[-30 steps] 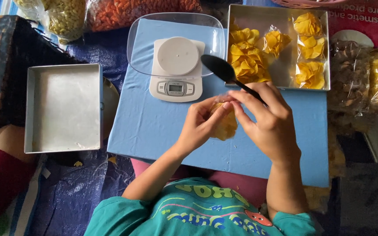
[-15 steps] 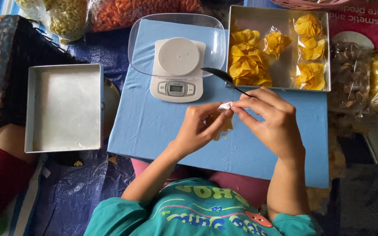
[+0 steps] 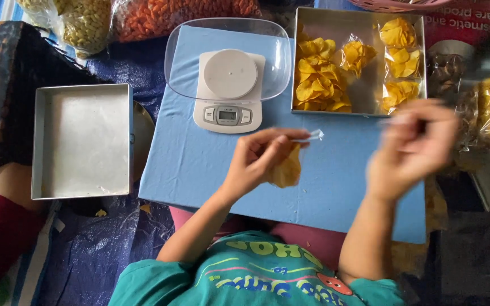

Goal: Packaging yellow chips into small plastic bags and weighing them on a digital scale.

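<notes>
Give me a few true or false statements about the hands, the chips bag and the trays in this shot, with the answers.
1. The left hand pinches a small clear bag of yellow chips by its top. True.
2. The kitchen scale has a pile of chips on its platform. False: the platform is bare.
3. The metal tray on the left is full of chips. False: it holds no chips.
4. The metal tray on the right holds loose chips and small filled bags. True.
5. The right hand rests flat on the blue surface. False: it is blurred, raised near the right tray.
</notes>
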